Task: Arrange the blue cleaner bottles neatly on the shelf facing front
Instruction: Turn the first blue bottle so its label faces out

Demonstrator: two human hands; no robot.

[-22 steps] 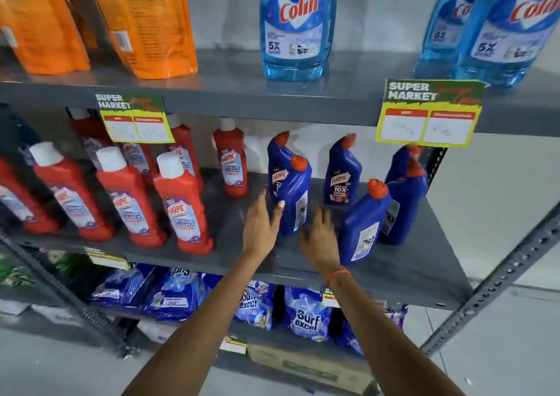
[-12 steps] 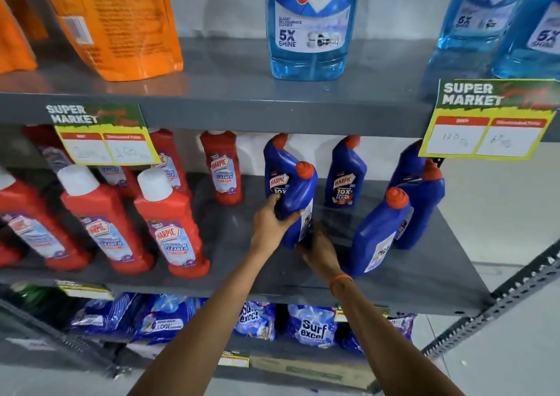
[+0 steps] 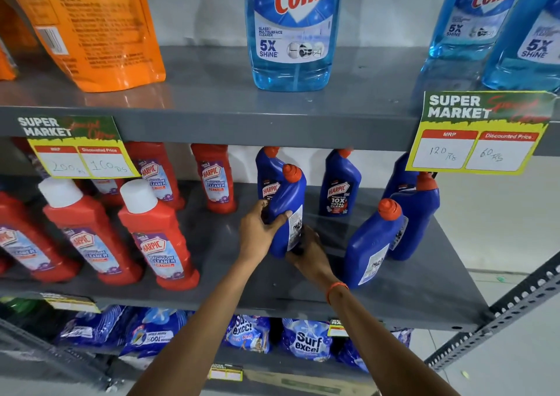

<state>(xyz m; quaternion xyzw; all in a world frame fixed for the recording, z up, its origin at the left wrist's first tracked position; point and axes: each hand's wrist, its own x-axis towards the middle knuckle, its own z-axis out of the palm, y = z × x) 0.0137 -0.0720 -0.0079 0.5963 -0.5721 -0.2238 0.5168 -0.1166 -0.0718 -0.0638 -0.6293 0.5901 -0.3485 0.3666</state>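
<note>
Several dark blue cleaner bottles with orange caps stand on the grey middle shelf point(image 3: 424, 277). Both hands grip the front one point(image 3: 288, 204), its back label turned toward me. My left hand point(image 3: 257, 233) wraps its left side. My right hand point(image 3: 307, 251) holds its lower right edge by the base. Directly behind it stands another blue bottle point(image 3: 266, 168), and a front-facing one point(image 3: 341, 186) stands at the back. At the right, one bottle point(image 3: 369, 244) shows its back label, with two more point(image 3: 418, 210) behind it.
Red bathroom cleaner bottles point(image 3: 157, 238) fill the left half of the same shelf. The shelf above carries light blue glass cleaner bottles point(image 3: 291, 28) and orange pouches point(image 3: 91, 28). Price tags point(image 3: 478, 135) hang from its edge. Detergent packs point(image 3: 306, 339) lie below.
Both hands reached forward and closed on the front blue bottle. The camera moved closer to the shelf.
</note>
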